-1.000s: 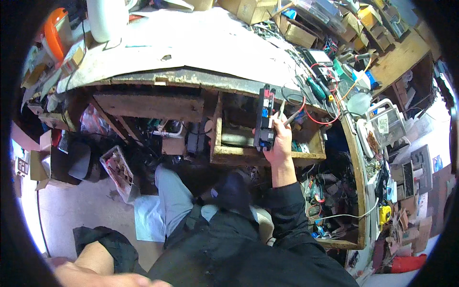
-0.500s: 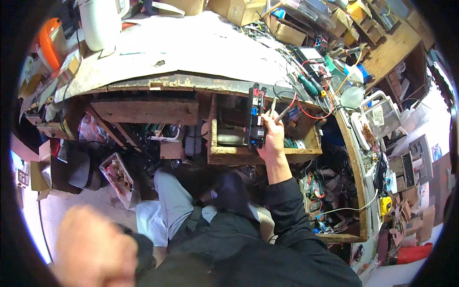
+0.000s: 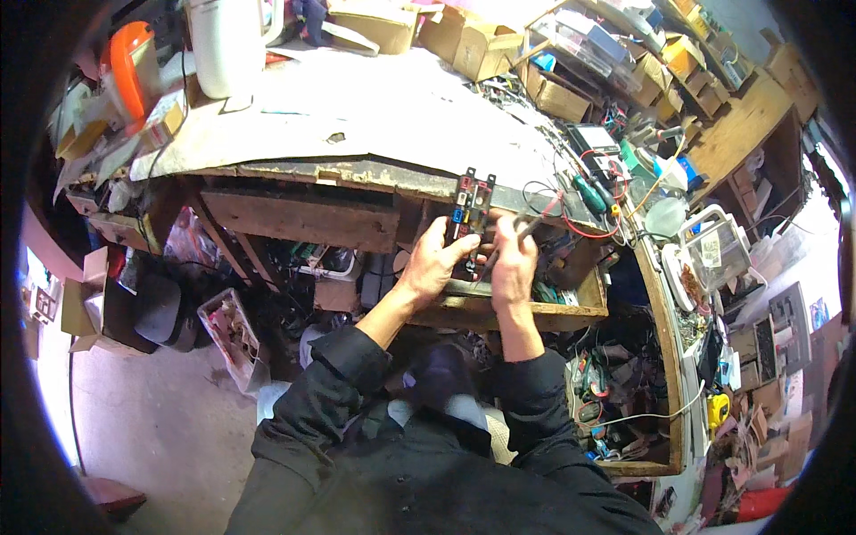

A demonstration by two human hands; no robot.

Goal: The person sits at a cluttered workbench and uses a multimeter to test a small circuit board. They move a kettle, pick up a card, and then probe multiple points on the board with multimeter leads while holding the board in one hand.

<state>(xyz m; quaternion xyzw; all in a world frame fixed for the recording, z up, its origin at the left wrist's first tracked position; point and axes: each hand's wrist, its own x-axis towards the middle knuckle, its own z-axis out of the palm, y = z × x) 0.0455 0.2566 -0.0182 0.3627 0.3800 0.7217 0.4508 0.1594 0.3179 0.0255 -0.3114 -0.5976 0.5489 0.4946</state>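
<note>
A long black fuse box (image 3: pixel 471 198) with small red, blue and white fuses is held upright over the opened wooden drawer (image 3: pixel 499 309). My left hand (image 3: pixel 428 269) is closed on its left side, thumb across the front. Beside it on the right, my right hand (image 3: pixel 514 272) is closed round a slim, dark, pen-like tool (image 3: pixel 532 225), slightly blurred. Its fingers are close to the fuse box; whether they touch it I cannot tell. The lower part of the fuse box is partly hidden by my hands.
The workbench (image 3: pixel 357 107) has a pale cover and a worn front edge. A green-handled screwdriver (image 3: pixel 588 193) and red and black leads lie at its right. A second drawer (image 3: pixel 670 392) holds tools and wires. A bin of scraps (image 3: pixel 234 339) stands on the floor at left.
My left hand has come from the lower left up to the fuse box and taken hold of it. My right hand, which held the box before, now sits beside it with the tool.
</note>
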